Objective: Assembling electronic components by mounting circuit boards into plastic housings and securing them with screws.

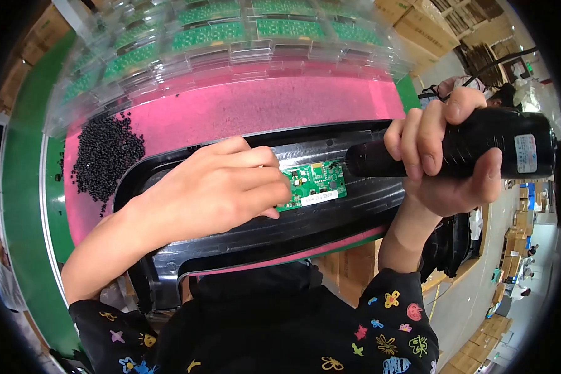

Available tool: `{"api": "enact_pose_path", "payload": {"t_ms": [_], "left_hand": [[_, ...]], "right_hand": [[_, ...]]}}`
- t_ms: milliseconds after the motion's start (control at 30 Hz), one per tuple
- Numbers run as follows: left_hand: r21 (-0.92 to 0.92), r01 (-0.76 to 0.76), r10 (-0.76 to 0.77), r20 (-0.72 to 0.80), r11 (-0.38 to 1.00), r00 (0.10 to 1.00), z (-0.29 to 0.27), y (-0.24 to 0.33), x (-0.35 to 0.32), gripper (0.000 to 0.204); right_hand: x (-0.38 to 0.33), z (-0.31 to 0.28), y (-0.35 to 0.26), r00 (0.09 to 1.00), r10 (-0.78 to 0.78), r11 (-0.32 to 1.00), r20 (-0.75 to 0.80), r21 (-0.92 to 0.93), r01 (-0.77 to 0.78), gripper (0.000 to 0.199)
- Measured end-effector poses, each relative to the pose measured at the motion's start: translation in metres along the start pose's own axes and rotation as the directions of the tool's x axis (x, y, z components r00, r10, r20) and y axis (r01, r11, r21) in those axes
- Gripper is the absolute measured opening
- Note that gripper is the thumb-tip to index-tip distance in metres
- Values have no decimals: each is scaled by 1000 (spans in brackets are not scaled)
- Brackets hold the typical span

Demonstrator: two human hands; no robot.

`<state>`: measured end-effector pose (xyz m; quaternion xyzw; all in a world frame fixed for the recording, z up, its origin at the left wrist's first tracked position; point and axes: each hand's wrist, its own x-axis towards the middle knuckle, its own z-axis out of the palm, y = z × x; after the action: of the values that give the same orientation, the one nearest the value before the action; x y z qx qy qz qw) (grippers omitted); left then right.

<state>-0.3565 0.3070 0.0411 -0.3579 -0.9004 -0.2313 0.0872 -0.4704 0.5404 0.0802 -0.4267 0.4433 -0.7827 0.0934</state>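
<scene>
My right hand (445, 146) is wrapped round a black electric screwdriver (511, 140) with a white label near its back end. Its narrower front points left, and the tip comes close to the right end of a green circuit board (318, 181); whether it touches cannot be made out. The board carries a white strip label along its near edge and lies inside a long black plastic housing (280, 227). Over the board's left end, my left hand (221, 187) has its fingers curled and closed on it, covering that part. The fingertips are partly hidden.
A heap of small black screws (106, 153) lies left on the pink mat (243, 106). Clear plastic trays (218, 59) holding several green boards stand across the back. Cardboard boxes (427, 31) are stacked at the far right. More black plastic parts (449, 243) sit beyond my right forearm.
</scene>
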Motion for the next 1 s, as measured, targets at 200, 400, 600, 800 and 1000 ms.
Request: {"api": "enact_pose_path", "payload": {"t_ms": [200, 400, 600, 800, 1000], "left_hand": [[8, 56, -56, 30, 998, 998, 4, 0, -1, 15], [-75, 132, -126, 83, 988, 989, -1, 1, -1, 17], [-99, 194, -180, 137, 976, 974, -7, 4, -1, 36], [-108, 194, -183, 104, 975, 978, -6, 3, -5, 45], [-88, 170, -158, 130, 981, 979, -5, 1, -5, 28]], "right_hand": [[1, 0, 4, 996, 78, 995, -35, -61, -80, 50], [0, 2, 8, 995, 98, 991, -27, -86, -100, 50], [4, 4, 15, 992, 125, 989, -20, -76, -126, 48], [8, 4, 16, 989, 145, 980, -32, -130, -148, 48], [4, -2, 4, 998, 55, 991, 22, 119, -57, 46]]}}
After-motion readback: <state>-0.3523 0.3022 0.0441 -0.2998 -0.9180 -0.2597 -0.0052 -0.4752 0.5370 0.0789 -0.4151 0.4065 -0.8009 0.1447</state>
